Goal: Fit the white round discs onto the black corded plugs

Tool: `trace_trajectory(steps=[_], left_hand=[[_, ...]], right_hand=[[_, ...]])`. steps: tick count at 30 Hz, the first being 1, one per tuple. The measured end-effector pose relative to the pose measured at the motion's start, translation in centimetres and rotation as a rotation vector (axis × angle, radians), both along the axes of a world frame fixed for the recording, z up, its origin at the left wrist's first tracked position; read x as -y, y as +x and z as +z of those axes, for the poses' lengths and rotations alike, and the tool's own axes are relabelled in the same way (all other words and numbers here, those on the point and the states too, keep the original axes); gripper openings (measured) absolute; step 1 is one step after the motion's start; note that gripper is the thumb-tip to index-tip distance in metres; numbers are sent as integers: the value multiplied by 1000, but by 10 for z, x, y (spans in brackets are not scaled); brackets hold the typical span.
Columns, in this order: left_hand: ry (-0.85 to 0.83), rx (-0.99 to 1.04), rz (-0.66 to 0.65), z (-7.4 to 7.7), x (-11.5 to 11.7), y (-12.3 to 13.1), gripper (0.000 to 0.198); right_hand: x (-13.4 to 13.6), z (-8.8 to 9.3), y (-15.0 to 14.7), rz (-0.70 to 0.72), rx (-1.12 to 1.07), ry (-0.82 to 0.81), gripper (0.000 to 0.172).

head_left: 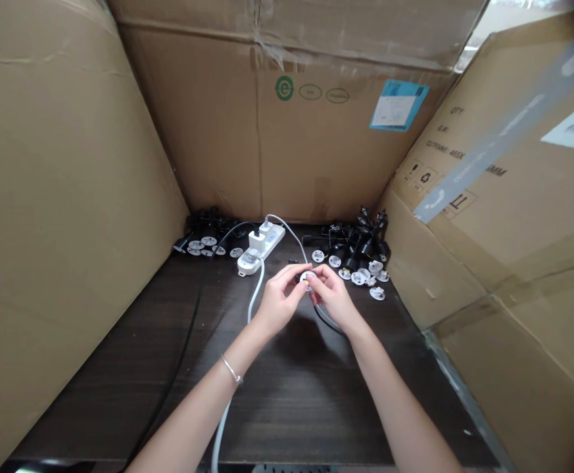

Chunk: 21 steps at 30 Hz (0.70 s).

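Observation:
Both my hands meet above the dark table, with my left hand (279, 299) and my right hand (333, 295) pinching a small round white plastic disc (307, 280) between their fingertips. A black cable (329, 319) runs from under my right hand. Beyond my hands, a white power strip (263, 248) lies with white plugs in its sockets, and its white cable (254, 302) runs toward me past my left hand. Several matching white discs (358, 276) lie to the right, beside a heap of black plug parts (360, 240).
Cardboard panels (60, 197) wall the dark wooden table (296, 407) on the left, back and right. More white discs (202, 245) and black parts (205, 222) lie at the back left. A thin black cable (188, 335) runs down the table's left side.

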<state>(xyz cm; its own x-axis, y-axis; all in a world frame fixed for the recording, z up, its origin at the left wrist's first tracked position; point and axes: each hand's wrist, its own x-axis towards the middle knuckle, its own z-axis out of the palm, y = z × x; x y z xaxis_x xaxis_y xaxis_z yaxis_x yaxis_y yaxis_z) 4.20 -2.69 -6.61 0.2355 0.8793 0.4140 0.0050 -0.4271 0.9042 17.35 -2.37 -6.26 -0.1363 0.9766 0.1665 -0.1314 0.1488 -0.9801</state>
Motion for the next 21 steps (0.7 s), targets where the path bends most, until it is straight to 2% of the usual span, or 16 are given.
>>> trace_trajectory(steps=[4, 14, 21], left_hand=[[4, -15, 24, -1, -1, 1, 30], [37, -17, 119, -3, -1, 0, 27], [28, -29, 77, -3, -1, -1, 27]], right_hand=[[0, -1, -2, -22, -5, 5, 25], [3, 0, -1, 24, 72, -54, 26], [3, -6, -3, -22, 50, 16, 19]])
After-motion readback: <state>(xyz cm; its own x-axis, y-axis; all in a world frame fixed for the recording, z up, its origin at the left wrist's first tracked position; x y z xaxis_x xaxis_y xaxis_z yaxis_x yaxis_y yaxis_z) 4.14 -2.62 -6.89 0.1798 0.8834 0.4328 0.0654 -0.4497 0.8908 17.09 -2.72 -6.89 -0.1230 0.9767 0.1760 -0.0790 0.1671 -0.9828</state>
